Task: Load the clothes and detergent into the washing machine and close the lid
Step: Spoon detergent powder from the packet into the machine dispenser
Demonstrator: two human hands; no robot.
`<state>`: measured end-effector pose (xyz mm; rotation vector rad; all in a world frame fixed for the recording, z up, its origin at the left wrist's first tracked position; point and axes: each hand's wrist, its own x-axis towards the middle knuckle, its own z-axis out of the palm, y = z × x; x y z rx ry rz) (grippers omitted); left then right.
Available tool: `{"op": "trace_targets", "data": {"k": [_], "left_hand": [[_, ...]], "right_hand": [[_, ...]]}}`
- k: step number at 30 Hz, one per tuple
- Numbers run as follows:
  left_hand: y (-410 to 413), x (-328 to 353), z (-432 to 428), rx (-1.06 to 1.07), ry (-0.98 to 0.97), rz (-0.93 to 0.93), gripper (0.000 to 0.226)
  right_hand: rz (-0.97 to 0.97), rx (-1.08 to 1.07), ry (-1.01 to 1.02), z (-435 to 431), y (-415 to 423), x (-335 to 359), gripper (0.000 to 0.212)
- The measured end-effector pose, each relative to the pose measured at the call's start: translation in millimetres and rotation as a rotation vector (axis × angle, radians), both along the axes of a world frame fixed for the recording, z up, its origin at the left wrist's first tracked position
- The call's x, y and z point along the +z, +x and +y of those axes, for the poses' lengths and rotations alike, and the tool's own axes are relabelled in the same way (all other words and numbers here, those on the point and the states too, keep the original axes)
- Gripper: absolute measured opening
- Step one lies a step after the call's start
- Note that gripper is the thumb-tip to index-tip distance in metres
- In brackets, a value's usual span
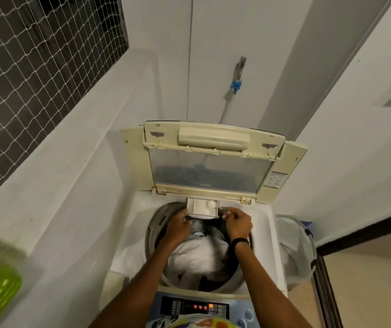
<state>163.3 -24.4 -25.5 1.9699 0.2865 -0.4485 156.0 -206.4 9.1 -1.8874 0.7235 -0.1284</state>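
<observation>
White-walled corner, netted window (35,67) far left. Washing machine (128,233) lid (211,171) raised, clothes (199,254) heaped in drum (156,223). Left hand (177,224) gripping pulled-out detergent drawer (199,208) at far rim, right hand (238,223) pinching small thing (224,209) beside it

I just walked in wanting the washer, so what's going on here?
A person stands at the white top-loading washing machine, its cream clear-panelled lid raised. The left hand grips the white pull-out detergent drawer at the tub's back edge. The right hand pinches a small thin item beside it, too small to identify. The drawer holds white powder. In the drum lie white and grey clothes.
</observation>
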Motion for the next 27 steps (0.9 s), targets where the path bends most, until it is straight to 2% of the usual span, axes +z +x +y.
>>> {"op": "trace_targets", "data": {"k": [4, 7, 15, 22, 27], "left_hand": [[9, -19, -9, -0.029, -0.016, 0.078, 0.063], [9, -26, -15, -0.048, -0.012, 0.106, 0.065], [4, -25, -20, -0.084, 0.038, 0.089, 0.065], [4, -24, -18, -0.068, 0.03, 0.087, 0.065], [5, -21, -17, -0.052, -0.005, 0.079, 0.064]], "right_hand": [[-0.059, 0.138, -0.176, 7, -2, -22, 0.031], [-0.119, 0.178, -0.21, 11, -6, -20, 0.038], [-0.298, 0.271, -0.373, 12, -9, -28, 0.036], [-0.142, 0.372, -0.401, 14, -4, -41, 0.04], [-0.231, 0.331, -0.402, 20, -3, -32, 0.04]]}}
